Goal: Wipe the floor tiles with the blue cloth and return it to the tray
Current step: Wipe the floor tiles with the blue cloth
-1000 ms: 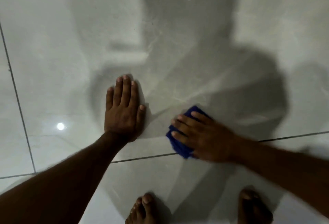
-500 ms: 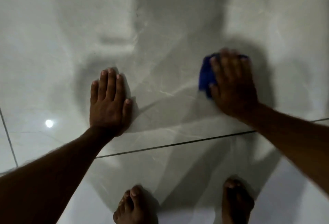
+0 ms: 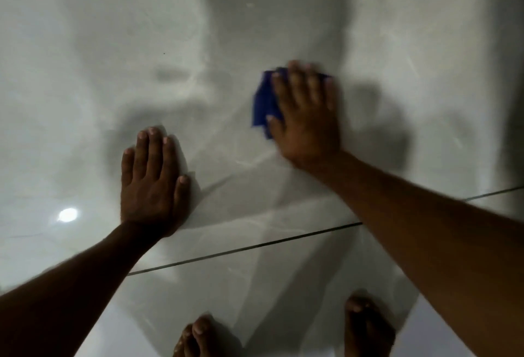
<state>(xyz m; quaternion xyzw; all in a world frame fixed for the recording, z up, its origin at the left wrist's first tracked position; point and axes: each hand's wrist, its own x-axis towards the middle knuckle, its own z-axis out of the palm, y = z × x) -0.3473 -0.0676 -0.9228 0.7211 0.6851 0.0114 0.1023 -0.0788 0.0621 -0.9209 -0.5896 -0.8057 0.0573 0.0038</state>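
The blue cloth [image 3: 263, 104] lies crumpled on the glossy pale floor tile [image 3: 113, 59], pressed flat under my right hand [image 3: 307, 118]; only its left part and a sliver past the fingertips show. My left hand [image 3: 151, 183] rests palm down, fingers together, on the same tile, nearer and to the left of the cloth, holding nothing. No tray is in view.
A dark grout line [image 3: 255, 246] runs across the floor just behind my hands. My two bare feet [image 3: 195, 337] [image 3: 365, 325] stand at the bottom edge. A ceiling light reflects as a bright spot [image 3: 67, 214] at the left. My shadow covers the tile ahead.
My right hand has swept the cloth from near the grout line away from me and to the right, then back a little leftward. My left hand has stayed planted.
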